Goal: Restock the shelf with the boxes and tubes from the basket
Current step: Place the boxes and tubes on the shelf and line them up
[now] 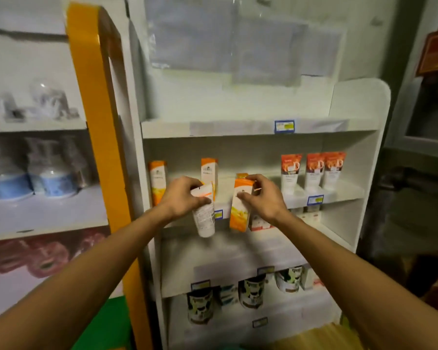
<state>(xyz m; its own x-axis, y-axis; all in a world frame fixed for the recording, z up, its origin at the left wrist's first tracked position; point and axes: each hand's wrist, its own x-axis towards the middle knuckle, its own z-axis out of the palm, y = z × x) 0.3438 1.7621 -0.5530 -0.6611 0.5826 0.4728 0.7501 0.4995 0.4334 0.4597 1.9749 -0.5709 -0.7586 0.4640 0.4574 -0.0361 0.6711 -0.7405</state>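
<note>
A white shelf unit (359, 127) was seen filling the middle of the view, with an orange upright panel (86, 79) set against its left side and blurred blue-and-white goods ranged on the neighbouring shelves further left. On the middle shelf (339, 195), three orange-topped tubes (311, 170) were stood cap-down at the right, and two orange-and-white boxes (157, 181) were stood upright at the left. Dark-labelled cans (251, 290) were ranged on a lower shelf. In front of the middle shelf's edge, a white tube (204, 218) was gripped near its flat orange-striped end by the left hand (181, 195), fingers curled round it, the cap end hung downward. Just to its right, an orange box (240, 205) was held upright by the right hand (263, 195), pinched at its upper part between thumb and fingers. Both items were held apart from each other.
</note>
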